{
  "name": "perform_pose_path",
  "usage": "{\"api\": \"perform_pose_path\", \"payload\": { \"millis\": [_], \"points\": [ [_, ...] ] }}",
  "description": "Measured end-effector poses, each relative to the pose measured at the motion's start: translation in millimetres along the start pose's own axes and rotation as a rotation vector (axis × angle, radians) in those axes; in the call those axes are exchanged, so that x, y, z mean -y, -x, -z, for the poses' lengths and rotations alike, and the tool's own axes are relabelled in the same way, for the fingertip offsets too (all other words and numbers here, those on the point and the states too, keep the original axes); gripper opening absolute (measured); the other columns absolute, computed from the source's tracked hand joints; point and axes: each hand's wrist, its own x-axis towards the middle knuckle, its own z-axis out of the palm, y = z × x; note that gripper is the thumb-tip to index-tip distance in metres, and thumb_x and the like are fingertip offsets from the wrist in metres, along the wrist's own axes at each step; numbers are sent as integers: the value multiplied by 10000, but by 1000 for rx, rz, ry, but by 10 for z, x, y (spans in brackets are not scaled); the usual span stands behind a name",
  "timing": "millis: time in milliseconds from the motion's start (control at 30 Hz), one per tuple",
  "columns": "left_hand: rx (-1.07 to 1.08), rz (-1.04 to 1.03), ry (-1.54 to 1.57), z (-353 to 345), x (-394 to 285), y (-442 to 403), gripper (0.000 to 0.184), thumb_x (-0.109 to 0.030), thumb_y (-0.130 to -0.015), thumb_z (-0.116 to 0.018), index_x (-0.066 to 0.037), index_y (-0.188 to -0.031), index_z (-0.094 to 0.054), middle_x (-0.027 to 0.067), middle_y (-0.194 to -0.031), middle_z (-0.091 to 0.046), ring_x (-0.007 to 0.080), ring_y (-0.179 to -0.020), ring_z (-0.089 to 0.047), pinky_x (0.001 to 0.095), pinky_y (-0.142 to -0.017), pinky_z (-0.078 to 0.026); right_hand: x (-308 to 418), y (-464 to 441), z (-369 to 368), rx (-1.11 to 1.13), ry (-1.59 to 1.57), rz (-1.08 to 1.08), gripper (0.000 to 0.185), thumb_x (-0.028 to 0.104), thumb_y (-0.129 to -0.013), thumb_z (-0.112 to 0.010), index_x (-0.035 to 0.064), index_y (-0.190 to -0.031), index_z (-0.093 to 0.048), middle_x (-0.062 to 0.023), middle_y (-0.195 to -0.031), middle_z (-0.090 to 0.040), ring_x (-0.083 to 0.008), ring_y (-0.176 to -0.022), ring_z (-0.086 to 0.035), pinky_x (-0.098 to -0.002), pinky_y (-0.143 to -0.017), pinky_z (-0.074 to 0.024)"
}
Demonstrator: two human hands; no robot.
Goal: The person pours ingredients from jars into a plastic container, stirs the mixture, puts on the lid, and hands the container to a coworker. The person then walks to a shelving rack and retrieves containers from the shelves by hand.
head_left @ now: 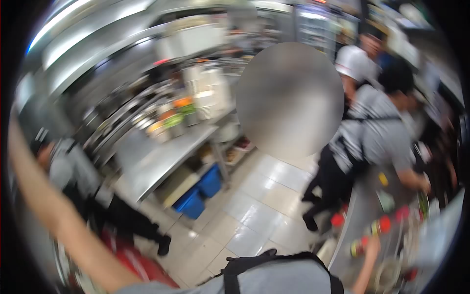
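My left arm stretches up along the left edge, and its hand lies outside the picture. Low on the right, my right hand is over the steel counter, its fingers closed at the red cap of a small bottle with greenish contents. Blur hides the exact grip. Just beyond it is a second red-capped bottle. A round, pale container sits beside my right forearm.
A steel table carries food containers and stacked white tubs; blue bins sit beneath. One person bends at left. Another person leans over the right counter, with a white-shirted person behind. Tiled floor runs between.
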Motion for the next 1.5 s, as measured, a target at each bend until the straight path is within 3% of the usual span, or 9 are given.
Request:
{"api": "perform_pose_path", "payload": {
  "millis": [300, 433, 500, 567, 633, 767, 1067, 1267, 1500],
  "points": [
    [365, -112, 277, -1693, 372, 3404, 341, -179, -765, -661, -24, -1051, -563, 23, -813, -568, 100, -638, -528, 225, -515, -441, 361, 264, 495, 73, 45, -151, 416, 359, -594, -742, 41, -850, -660, -144, -904, -658, -286, -852, -651, -373, -760, -526],
    [1650, -64, 354, -2568, -866, 5843, 426, -161, -756, -687, -47, -1150, -570, 33, -848, -589, 116, -725, -567, 240, -655, -488, 440, 341, 631, 89, 9, -211, 516, 429, -586, -760, 14, -876, -659, -145, -914, -662, -281, -859, -652, -368, -756, -526],
    [2056, 168, 915, -2950, -518, 7492, 404, -116, -806, -646, -110, -1200, -559, 41, -892, -607, 117, -868, -588, 253, -715, -482, 428, 365, 545, 78, -7, -248, 511, 458, -618, -738, 20, -872, -664, -165, -907, -658, -297, -861, -647, -374, -761, -521],
    [2080, 194, 1190, -2926, -536, 8848, 422, -176, -794, -674, -81, -1189, -560, 80, -1061, -610, 176, -904, -601, 296, -717, -473, 380, 319, 444, 39, -29, -261, 547, 490, -621, -725, 10, -875, -658, -185, -914, -650, -313, -868, -642, -384, -767, -515],
    [1895, -275, 1260, -2880, -689, 9789, 587, -304, -704, -734, -44, -1192, -536, 127, -1163, -555, 286, -1061, -514, 402, -939, -367, 395, 336, 459, 55, -49, -277, 538, 483, -625, -722, 11, -875, -662, -195, -916, -648, -319, -876, -638, -387, -777, -512],
    [1998, -237, 977, -2767, -1129, 10887, 905, -416, -591, -775, -40, -1311, -376, 162, -1295, -420, 356, -1206, -337, 442, -1004, -288, 415, 324, 485, 55, -41, -314, 480, 448, -599, -745, 44, -849, -680, -170, -904, -659, -307, -861, -646, -383, -761, -524],
    [1877, -129, 989, -2714, -1670, 11199, 811, -431, -476, -807, -69, -1149, -535, 144, -1058, -578, 333, -1088, -426, 433, -949, -300, 298, 301, 372, 64, -80, -253, 590, 446, -590, -760, 35, -979, -596, -180, -909, -648, -351, -856, -633, -426, -751, -516],
    [1927, -170, 973, -2749, -1625, 11336, 761, -412, -473, -794, -66, -1107, -555, 142, -1040, -576, 330, -1089, -410, 429, -943, -305, 45, 248, 256, 49, 99, 229, 595, 348, -613, -749, 59, -1087, -535, -183, -905, -640, -326, -821, -647, -414, -720, -531],
    [1894, -121, 953, -2751, -1679, 11252, 774, -459, -474, -797, -94, -1110, -551, 122, -1017, -578, 325, -1073, -407, 434, -929, -306, 200, 213, 378, 237, 55, 19, 545, 357, -657, -703, 64, -1082, -528, -197, -989, -613, -323, -841, -640, -408, -701, -528]
  ]
}}
